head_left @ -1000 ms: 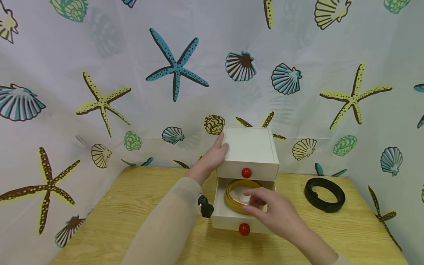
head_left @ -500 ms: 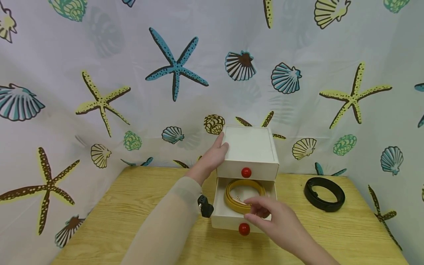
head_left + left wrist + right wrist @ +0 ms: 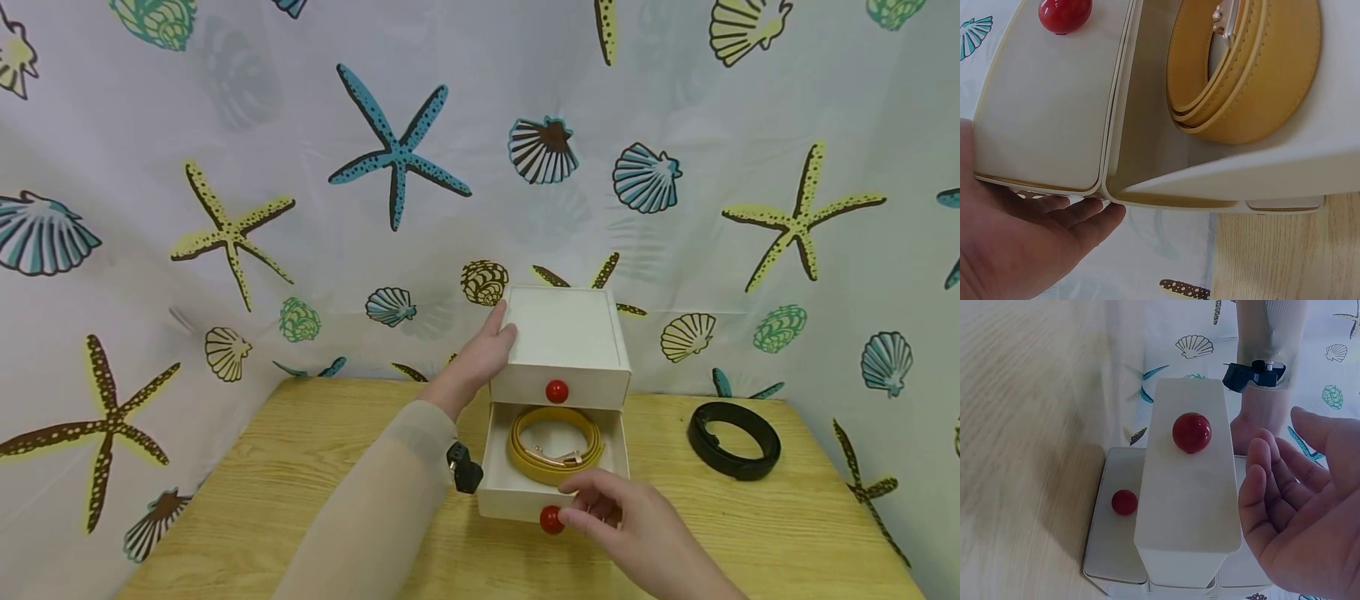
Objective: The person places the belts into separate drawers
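Note:
A white drawer box (image 3: 566,329) stands on the table, its middle drawer (image 3: 1188,494) pulled out. Inside lies a coiled mustard-yellow belt (image 3: 536,475) with a metal buckle (image 3: 573,459). My left hand (image 3: 480,358) rests against the left side of the box; its fingers (image 3: 1094,228) lie along that side in the left wrist view. Just in front of the open drawer is my right hand (image 3: 637,529), fingers loosely bent and holding nothing. Its fingertips overlap the edge of the drawer's red knob (image 3: 551,520) in the head view, while the right wrist view shows them beside the drawer front.
A coiled black belt (image 3: 735,442) lies on the wooden table (image 3: 337,467) to the right of the box. Another red knob (image 3: 1124,503) marks the closed bottom drawer. Behind hangs a white curtain (image 3: 300,100) with starfish and shells. A small black device (image 3: 464,468) sits at my left wrist.
My right hand has drawn back from over the yellow belt, down and toward me to the drawer front, uncovering the buckle. The left hand and the box have stayed put.

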Available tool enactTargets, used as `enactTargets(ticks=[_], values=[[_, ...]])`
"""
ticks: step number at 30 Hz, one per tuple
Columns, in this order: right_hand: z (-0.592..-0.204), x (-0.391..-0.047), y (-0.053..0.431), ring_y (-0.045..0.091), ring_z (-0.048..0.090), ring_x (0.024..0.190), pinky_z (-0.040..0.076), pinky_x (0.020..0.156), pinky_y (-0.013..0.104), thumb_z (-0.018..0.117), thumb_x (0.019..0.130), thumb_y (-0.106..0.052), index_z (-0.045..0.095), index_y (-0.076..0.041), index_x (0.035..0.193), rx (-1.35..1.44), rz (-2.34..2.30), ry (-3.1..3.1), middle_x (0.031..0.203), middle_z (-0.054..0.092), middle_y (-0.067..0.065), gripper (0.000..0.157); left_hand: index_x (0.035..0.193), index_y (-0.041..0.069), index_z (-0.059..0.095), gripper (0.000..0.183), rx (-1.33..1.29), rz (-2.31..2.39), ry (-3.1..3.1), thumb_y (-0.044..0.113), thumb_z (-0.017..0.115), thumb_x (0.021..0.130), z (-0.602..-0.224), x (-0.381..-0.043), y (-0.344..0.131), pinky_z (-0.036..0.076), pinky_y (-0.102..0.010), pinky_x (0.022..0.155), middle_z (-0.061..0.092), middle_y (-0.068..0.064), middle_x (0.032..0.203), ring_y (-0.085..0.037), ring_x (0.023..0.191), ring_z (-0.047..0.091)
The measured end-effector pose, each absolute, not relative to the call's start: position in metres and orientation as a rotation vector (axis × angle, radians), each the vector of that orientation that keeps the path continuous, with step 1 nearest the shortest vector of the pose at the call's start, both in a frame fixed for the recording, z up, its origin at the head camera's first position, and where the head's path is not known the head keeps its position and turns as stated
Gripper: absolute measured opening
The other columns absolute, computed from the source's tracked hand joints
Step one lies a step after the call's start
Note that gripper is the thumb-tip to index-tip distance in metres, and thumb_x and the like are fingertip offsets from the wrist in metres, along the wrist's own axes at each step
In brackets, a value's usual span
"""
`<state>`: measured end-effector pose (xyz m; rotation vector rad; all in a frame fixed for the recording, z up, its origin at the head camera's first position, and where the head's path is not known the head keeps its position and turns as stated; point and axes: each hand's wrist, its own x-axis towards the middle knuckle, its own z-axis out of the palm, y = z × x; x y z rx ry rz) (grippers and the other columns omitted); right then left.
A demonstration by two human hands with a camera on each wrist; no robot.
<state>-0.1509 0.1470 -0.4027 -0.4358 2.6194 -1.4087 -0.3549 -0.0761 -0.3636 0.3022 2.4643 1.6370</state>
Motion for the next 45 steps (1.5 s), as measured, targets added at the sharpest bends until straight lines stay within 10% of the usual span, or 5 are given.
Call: enactTargets(ticks=[45], values=[[-0.459,-0.156,0.138,0.019,0.064,0.072,0.053,0.068,0.038,0.063,0.113,-0.046,0.077,-0.013,0.102,-0.267,-1.267,2.452,0.083,0.073,-0.004,0.037,0.18,0.028,0.0,0.068,0.282,1.618,2.484,0.041,0.032,0.121,-0.363,-0.355,-0.077,0.004,-0.057,0.135,-0.001,-0.003,0.186,-0.03,0.17,-0.001]])
